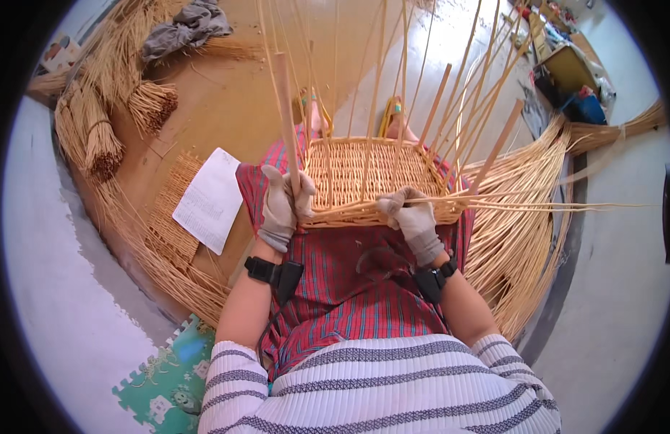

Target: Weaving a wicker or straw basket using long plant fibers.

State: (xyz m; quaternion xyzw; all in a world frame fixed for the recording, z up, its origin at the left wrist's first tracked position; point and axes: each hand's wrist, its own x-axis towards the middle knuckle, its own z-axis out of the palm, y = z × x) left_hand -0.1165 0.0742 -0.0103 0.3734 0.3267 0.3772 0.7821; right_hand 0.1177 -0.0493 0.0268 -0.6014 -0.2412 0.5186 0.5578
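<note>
A half-woven wicker basket rests on my lap over a red plaid cloth. Its woven base is rectangular, and thin stakes and thicker corner sticks rise from its edge. My left hand, in a pale work glove, closes around the near left corner at the foot of a thick stick. At the near rim my right hand, gloved too, has its fingers pinched on the weaving strands. Long loose wicker strands run from there off to the right.
A large wicker bundle lies at my right, and tied bundles lie at the far left. A printed paper sheet covers part of a woven mat. Green foam tile is at lower left; a grey cloth lies farther back.
</note>
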